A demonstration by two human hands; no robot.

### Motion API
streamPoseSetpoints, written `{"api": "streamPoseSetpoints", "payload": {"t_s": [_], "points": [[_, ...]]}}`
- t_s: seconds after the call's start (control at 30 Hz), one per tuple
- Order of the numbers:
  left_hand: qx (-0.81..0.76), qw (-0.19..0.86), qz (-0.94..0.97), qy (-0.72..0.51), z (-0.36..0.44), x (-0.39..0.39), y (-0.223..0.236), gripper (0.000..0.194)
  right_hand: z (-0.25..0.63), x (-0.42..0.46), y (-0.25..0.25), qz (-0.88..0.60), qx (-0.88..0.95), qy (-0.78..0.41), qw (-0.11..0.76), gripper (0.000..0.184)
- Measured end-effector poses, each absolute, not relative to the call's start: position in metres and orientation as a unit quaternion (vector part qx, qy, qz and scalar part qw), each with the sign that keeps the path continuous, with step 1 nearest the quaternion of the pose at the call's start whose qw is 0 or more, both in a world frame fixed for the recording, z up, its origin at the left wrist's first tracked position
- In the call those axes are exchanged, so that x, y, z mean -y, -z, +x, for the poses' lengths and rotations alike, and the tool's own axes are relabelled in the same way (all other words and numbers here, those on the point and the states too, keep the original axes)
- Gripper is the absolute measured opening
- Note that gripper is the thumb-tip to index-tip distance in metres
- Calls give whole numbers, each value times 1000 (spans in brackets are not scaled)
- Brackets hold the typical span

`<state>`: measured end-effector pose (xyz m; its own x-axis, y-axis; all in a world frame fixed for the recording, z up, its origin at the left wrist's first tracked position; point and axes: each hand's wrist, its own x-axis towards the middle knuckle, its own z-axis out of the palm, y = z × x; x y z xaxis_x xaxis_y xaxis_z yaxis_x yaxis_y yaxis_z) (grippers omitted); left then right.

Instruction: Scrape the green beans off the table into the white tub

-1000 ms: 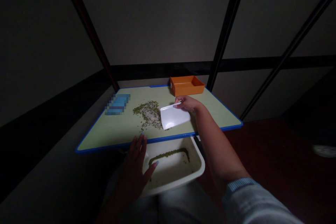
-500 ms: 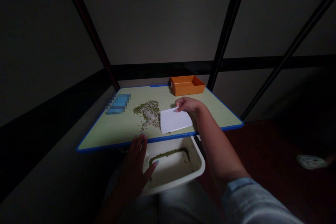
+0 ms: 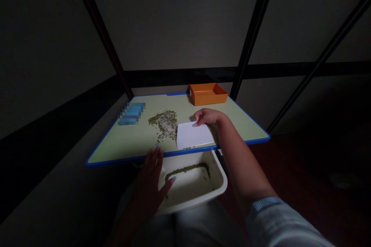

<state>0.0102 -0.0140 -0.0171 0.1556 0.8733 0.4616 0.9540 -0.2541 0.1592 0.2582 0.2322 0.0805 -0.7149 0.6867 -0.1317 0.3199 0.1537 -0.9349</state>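
My right hand pinches the upper edge of a flat white rectangular scraper, held low at the front of the tabletop. Just left of it lies a loose pile of small green beans mixed with white grains. A few beans show between the scraper and the table's blue edge. Below that edge, on my lap, is a white plastic basin with a line of green beans along its far inside. My left hand rests over the basin's left side, fingers spread, fingertips near the table edge.
An orange open box stands at the back right of the pale green table. At the left lies a blue pixelated item. A panelled wall rises close behind the table.
My right hand has lowered the scraper and drawn it slightly toward the front edge; it now lies flatter. My left hand has stayed put. A shoe at the far right has faded into shadow.
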Motion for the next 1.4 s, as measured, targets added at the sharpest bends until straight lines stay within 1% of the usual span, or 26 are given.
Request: {"api": "streamPoseSetpoints", "payload": {"t_s": [0.4, 0.63, 0.93, 1.4], "points": [[608, 87, -756, 227, 11, 14, 18, 80, 258, -227, -86, -354, 762, -526, 132, 35], [599, 102, -758, 238, 9, 13, 20, 80, 256, -226, -87, -370, 768, -514, 95, 39], [602, 105, -757, 232, 10, 14, 20, 81, 254, -223, -87, -374, 763, -518, 99, 42], [600, 107, -758, 233, 10, 13, 21, 82, 249, -225, -84, -351, 766, -532, 89, 38]]}}
